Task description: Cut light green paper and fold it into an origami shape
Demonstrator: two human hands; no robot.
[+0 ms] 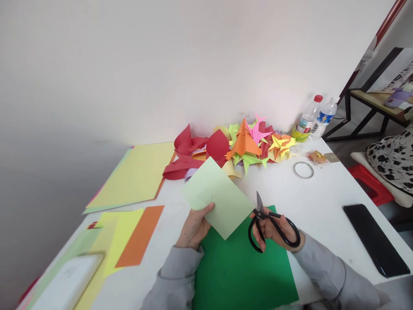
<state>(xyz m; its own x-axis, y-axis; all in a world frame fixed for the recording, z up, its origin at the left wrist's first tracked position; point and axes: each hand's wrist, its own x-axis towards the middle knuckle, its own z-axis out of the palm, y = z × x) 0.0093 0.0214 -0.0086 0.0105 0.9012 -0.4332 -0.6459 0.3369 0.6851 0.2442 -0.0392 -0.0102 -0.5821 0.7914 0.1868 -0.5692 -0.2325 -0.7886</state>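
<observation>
While the left hand (pixel 196 226) grips one pale green paper sheet (pixel 219 193), plain, four-cornered, tilted above a dark green sheet (pixel 241 275), the right hand (pixel 274 230) grips black-handled scissors (pixel 259 213), blades up beside the pale one's right corner. Bench (pixel 322 228), rear: red-capped bottle (pixel 308 118), blue-labelled bottle (pixel 324 117); lettering too small to read.

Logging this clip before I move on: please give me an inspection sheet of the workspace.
Surface: white table, stacked paper at left.
Job's things: pale green sheet, black-handled scissors, dark green sheet flat on the table.
Clutter: folded paper shapes, two bottles, wrapped snack, black phone-like slab.
Hands: left hand grips the pale green sheet; right hand holds the scissors.
Cables: nothing seen on the table.
Surroundings: white wall behind, red stool at right.
</observation>
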